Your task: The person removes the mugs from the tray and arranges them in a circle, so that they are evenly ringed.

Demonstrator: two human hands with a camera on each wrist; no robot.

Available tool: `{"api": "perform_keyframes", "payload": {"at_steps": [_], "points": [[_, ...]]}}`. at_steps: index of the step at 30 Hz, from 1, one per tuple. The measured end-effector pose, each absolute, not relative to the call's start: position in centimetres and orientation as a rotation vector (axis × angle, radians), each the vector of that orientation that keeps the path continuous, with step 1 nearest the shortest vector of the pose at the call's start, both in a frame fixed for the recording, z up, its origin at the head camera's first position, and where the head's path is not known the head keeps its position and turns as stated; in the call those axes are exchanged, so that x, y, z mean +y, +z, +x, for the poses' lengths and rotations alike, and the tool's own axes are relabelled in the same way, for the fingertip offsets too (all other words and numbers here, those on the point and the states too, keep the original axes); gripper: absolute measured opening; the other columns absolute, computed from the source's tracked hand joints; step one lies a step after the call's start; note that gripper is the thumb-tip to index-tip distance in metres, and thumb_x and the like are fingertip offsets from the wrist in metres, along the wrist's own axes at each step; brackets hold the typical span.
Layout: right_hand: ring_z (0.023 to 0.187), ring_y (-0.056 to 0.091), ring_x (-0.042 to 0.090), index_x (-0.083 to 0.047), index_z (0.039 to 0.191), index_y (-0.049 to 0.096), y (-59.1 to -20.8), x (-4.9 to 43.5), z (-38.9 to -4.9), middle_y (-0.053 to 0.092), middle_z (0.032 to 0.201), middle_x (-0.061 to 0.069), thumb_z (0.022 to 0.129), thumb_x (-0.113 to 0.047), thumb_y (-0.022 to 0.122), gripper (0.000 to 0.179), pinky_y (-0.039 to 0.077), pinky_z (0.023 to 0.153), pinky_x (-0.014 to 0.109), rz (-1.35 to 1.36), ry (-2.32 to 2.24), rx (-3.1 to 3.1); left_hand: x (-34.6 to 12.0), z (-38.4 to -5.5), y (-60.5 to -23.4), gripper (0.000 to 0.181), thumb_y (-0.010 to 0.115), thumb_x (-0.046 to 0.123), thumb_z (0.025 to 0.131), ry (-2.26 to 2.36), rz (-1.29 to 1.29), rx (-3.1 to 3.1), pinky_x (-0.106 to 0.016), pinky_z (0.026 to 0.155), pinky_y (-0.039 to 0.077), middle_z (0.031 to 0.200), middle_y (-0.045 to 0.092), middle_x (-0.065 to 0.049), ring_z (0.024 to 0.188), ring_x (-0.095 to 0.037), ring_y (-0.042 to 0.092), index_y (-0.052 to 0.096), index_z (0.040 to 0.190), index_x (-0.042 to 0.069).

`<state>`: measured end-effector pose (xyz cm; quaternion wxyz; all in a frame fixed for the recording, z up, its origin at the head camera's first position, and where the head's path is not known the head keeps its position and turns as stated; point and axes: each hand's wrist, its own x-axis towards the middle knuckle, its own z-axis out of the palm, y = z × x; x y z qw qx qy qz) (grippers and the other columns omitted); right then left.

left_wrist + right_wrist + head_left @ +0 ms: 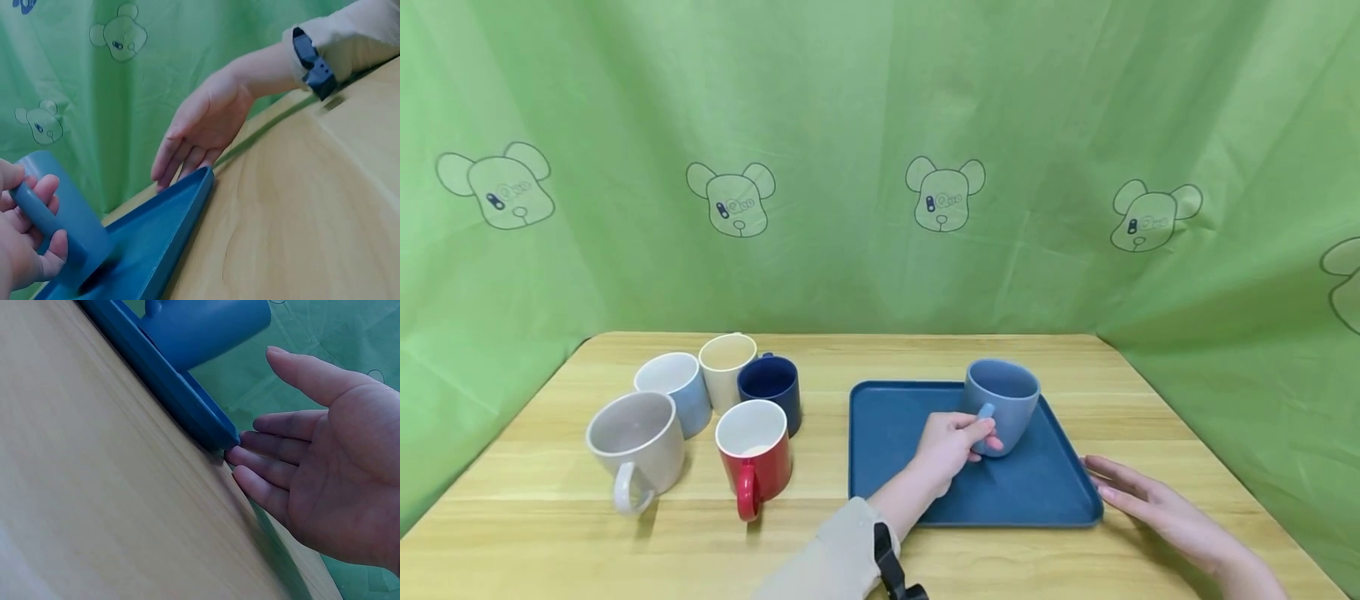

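Note:
My left hand grips the handle of a grey-blue mug, thumb on top and fingers curled through it. The mug is upright at the right part of a dark blue square tray, its base close over the tray floor. In the left wrist view the same mug shows its handle between thumb and fingers. My right hand is beside the tray's right edge with fingers extended. Seen from the right wrist, the fingertips of this hand are right at the tray's corner, palm facing it.
Several mugs group at the left: grey, light blue, cream, navy and red. The red and grey handles point toward the front. A green curtain surrounds the wooden table at the back and sides.

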<state>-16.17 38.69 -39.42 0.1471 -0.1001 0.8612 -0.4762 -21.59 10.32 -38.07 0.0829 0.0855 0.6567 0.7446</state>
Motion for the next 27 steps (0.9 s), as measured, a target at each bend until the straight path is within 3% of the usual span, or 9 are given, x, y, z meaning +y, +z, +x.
{"api": "perform_keyframes", "payload": {"at_steps": [8,12,15,16,22,27], "points": [[0.106,0.036,-0.019,0.005,0.145,0.017,-39.7,38.5,-16.6,0.023,0.146,0.027,0.101,-0.025,0.037,0.057,0.036,0.083,0.014,-0.266,-1.344,2.467,6.7,-19.8,-36.1,0.022,0.061,0.017,0.089,2.235,0.405,1.989,-0.025,0.064,0.05,0.075,0.069,-0.013,0.078,-0.006,0.062,0.071,0.091,-0.003],[0.107,0.035,-0.019,0.005,0.144,0.02,-39.7,39.1,-16.7,0.039,0.14,-0.005,0.101,-0.022,0.037,0.054,0.036,0.082,0.014,-0.286,-1.331,2.529,5.3,-19.0,-34.4,0.022,0.061,0.015,0.09,2.267,0.482,1.955,-0.025,0.067,0.05,0.076,0.069,-0.014,0.079,-0.008,0.062,0.07,0.092,-0.005],[0.108,0.035,-0.019,0.003,0.144,0.021,-39.7,39.6,-16.5,0.038,0.126,-0.03,0.101,-0.021,0.037,0.052,0.037,0.08,0.013,-0.302,-1.318,2.57,4.2,-18.3,-33.4,0.022,0.061,0.014,0.089,2.3,0.483,1.922,-0.026,0.068,0.05,0.077,0.069,-0.015,0.078,-0.01,0.063,0.069,0.091,-0.006],[0.108,0.035,-0.019,0.003,0.144,0.021,-39.8,39.7,-16.5,0.038,0.124,-0.032,0.101,-0.02,0.037,0.051,0.037,0.079,0.013,-0.313,-1.312,2.579,3.8,-18.1,-33.2,0.022,0.061,0.014,0.089,2.305,0.48,1.926,-0.026,0.069,0.05,0.077,0.069,-0.015,0.077,-0.01,0.063,0.069,0.091,-0.007],[0.109,0.038,-0.017,0.002,0.144,0.023,-40.2,39.4,-16.8,0.038,0.125,-0.033,0.101,-0.02,0.037,0.05,0.039,0.08,0.013,-0.34,-1.291,2.581,0.5,-17.1,-32.6,0.024,0.06,0.013,0.091,2.309,0.468,1.991,-0.03,0.072,0.05,0.08,0.068,-0.02,0.08,-0.014,0.062,0.066,0.092,-0.01],[0.109,0.037,-0.017,0.002,0.144,0.024,-40.3,39.2,-17.2,0.038,0.125,-0.031,0.102,-0.022,0.036,0.05,0.039,0.079,0.014,-0.338,-1.249,2.59,-2.6,-16.5,-32.4,0.026,0.059,0.015,0.091,2.245,0.449,2.099,-0.031,0.073,0.05,0.083,0.069,-0.016,0.082,-0.016,0.063,0.065,0.094,-0.01]]}}
